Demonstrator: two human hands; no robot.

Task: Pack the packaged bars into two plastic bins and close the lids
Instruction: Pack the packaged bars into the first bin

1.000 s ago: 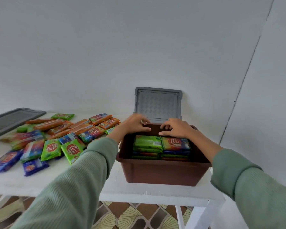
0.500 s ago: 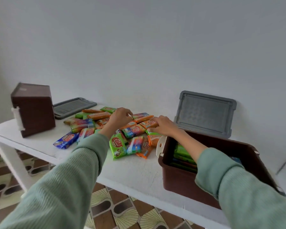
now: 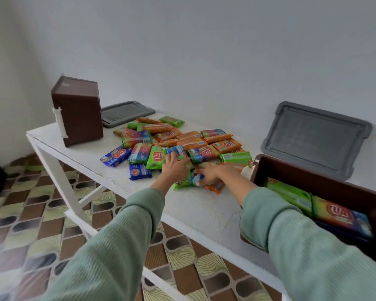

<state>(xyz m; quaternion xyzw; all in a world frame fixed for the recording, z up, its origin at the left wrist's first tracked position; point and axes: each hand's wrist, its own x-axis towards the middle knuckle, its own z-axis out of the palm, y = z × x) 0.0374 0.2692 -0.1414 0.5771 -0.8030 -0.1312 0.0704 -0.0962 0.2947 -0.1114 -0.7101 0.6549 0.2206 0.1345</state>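
Left hand (image 3: 175,168): fingers spread flat on green foil-wrapped bar (image 3: 156,158), probably raking it in.
Right hand (image 3: 212,173): over the near packs, blurred; can't tell whether it grips.
Bars: loose multicoloured pile (image 3: 182,142) mid-surface (image 3: 204,209); some already stacked in open brown plastic bin (image 3: 334,189), right.
Second brown bin (image 3: 78,109): upended, far left.
Grey lids: flat lid (image 3: 126,112) far, leaning lid (image 3: 313,135) on the wall; both off for loading.

Bar wrappers (image 3: 161,135): glossy plastic film, crinkled, catching light. Open bin (image 3: 302,170) and bin on its side (image 3: 78,114): brown moulded plastic, smooth, low sheen. Leaning lid (image 3: 313,135) and flat lid (image 3: 126,112): grey matt plastic, grid-textured panels. Table (image 3: 193,205): white-painted, top rough and scuffed. Sleeves (image 3: 122,235): green ribbed knit cloth. Floor tiles (image 3: 30,213): smooth, slight gloss. Wall (image 3: 204,51): matt paint.
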